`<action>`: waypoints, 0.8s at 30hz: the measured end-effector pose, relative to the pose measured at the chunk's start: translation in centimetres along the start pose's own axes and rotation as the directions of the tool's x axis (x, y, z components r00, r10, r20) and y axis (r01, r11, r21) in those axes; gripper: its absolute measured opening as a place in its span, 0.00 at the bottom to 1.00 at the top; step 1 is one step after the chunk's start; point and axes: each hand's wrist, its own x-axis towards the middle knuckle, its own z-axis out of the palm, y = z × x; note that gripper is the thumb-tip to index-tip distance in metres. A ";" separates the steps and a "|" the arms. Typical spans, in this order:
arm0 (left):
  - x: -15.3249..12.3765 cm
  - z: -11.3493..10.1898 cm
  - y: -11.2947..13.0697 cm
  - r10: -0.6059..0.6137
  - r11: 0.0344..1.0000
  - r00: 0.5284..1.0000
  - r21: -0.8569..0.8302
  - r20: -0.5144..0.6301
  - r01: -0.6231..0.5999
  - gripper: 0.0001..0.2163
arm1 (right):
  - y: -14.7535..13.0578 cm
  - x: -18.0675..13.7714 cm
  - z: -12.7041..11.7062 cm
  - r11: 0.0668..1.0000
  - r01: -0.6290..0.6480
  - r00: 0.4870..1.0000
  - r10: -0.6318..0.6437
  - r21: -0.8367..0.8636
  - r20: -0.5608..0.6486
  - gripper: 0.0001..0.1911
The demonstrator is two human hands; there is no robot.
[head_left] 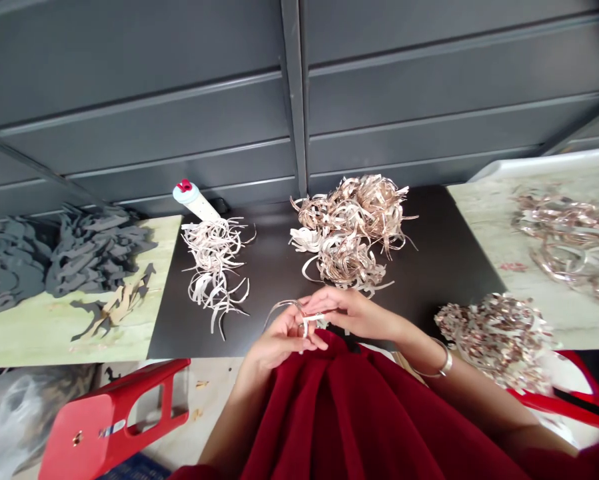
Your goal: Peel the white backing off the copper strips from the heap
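Close to my body, at the near edge of the black table, my two hands meet over thin strips. My left hand is closed, palm up, around a narrow pale strip with a shiny rose-gold side. The fingers of my right hand pinch the same strip from the other side. One loose end curves up over my left fingers. Beyond my hands lies a tangled heap of rose-gold strips. A smaller pile of whitish strips lies to the left.
A pale bottle with a red top stands behind the left pile. Dark grey cut pieces cover the left table. More strips and a heap of small shiny scraps are on the right. Red stool below left.
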 end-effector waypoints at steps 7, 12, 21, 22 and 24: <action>0.9 0.8 -0.2 0.201 0.980 0.938 0.055 -0.282 -0.194 0.26 | 0.0 0.0 1.3 0.936 0.013 0.990 -0.061 -0.353 -0.127 0.15; -0.2 0.5 -0.1 0.081 0.996 0.965 0.062 -0.251 -0.068 0.20 | 0.4 -0.2 0.9 0.943 -0.106 0.978 0.042 -0.317 -0.202 0.08; -1.1 -1.7 -2.0 0.010 0.999 0.999 0.040 -0.040 -0.008 0.18 | 2.1 -0.4 -2.2 0.978 -0.208 0.973 0.209 0.018 -0.099 0.03; -1.2 -1.9 -2.0 -0.009 0.999 1.000 0.041 0.011 0.009 0.18 | 2.1 -0.5 -2.7 0.976 -0.215 0.971 0.216 0.018 -0.102 0.04; -1.4 -2.0 -1.9 -0.048 0.997 0.993 0.060 0.110 0.042 0.19 | 2.0 -0.5 -3.6 0.974 -0.226 0.971 0.226 0.007 -0.073 0.05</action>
